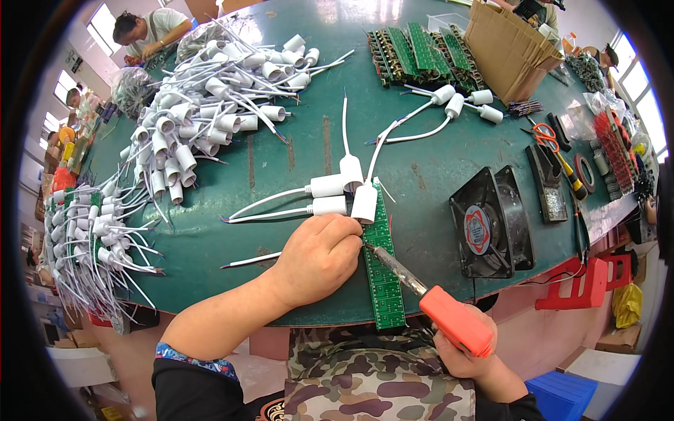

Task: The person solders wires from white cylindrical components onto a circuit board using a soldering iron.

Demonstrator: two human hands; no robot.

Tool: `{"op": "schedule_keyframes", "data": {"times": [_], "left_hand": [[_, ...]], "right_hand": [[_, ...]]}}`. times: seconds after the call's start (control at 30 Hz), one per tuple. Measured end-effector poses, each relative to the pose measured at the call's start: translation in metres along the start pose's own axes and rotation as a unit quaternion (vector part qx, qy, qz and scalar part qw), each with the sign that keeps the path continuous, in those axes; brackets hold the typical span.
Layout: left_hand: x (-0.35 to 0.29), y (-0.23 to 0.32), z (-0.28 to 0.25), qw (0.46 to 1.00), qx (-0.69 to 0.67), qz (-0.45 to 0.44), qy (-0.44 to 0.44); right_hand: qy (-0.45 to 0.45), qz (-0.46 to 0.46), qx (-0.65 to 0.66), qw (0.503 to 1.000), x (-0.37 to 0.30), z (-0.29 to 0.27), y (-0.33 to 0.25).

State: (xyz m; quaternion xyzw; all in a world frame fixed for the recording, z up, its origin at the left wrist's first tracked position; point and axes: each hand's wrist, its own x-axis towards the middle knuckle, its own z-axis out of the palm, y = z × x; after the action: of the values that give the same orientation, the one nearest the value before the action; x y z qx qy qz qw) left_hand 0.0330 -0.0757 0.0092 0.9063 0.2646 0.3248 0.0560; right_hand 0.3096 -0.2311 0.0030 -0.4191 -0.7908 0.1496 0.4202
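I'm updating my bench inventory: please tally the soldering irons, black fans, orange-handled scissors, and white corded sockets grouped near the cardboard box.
Red-handled soldering iron: 1
Square black fan: 1
Orange-handled metal scissors: 1
White cylindrical corded sockets near the brown cardboard box: 4
Total: 7

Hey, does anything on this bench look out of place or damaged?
Nothing looks spilled. The green tabletop has brown streaks, perhaps wear or residue. The heap of white cylinders at left looks tangled, its wires pointing every way. The long green circuit board reaches the tabletop's near edge.
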Motion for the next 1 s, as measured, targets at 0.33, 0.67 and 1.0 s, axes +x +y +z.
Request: {"op": "schedule_keyframes", "data": {"times": [0.33,0.67,1.0], "left_hand": [[-0.001,0.000,0.000,1.000,-0.002,-0.003,-0.001],[0.000,0.000,-0.001,1.000,0.003,0.001,-0.003],[0.000,0.001,-0.001,1.000,0.010,0.001,-0.004]], "right_hand": [[0.003,0.104,0.044,0.994,-0.025,-0.014,-0.005],[0.026,0.133,0.041,0.990,-0.030,-0.013,-0.008],[0.031,0.163,0.061,0.984,-0.038,-0.011,-0.008]]}}
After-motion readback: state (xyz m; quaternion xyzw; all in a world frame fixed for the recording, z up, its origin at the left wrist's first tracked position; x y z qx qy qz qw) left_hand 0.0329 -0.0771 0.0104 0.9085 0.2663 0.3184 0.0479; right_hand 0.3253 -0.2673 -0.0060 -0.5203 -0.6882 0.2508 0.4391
